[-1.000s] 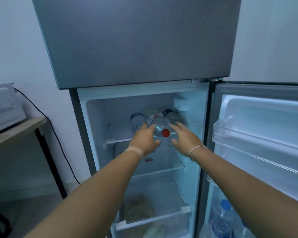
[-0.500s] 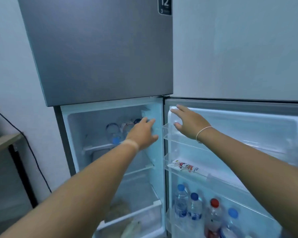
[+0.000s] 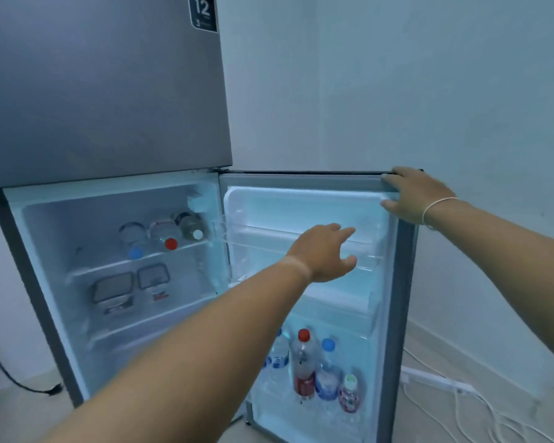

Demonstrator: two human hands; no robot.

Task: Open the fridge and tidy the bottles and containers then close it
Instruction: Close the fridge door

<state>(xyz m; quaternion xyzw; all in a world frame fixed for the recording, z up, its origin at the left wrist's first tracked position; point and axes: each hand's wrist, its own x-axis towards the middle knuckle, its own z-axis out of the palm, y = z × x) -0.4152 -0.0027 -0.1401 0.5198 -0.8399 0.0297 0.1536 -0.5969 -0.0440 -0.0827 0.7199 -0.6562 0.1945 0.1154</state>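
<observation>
Three bottles [image 3: 163, 236] lie side by side on the top shelf [image 3: 109, 266] with their caps toward me, and two containers [image 3: 128, 287] sit on the shelf below — that part of the fridge [image 3: 103, 91] looks tidy. A second ago both my hands were in among those bottles; now they have come out, and I have turned to the open door [image 3: 400, 282]. My right hand [image 3: 413, 196] is curled over the door's top far corner, gripping it. My left hand [image 3: 325, 252] hangs in front of the bare upper door shelf [image 3: 365, 247], fingers spread loosely, holding nothing. Four or so bottles [image 3: 317, 369] stand upright in the bottom door rack. I judge the sorting is done — what is left is to swing the door shut, and my left hand must be clear first.
</observation>
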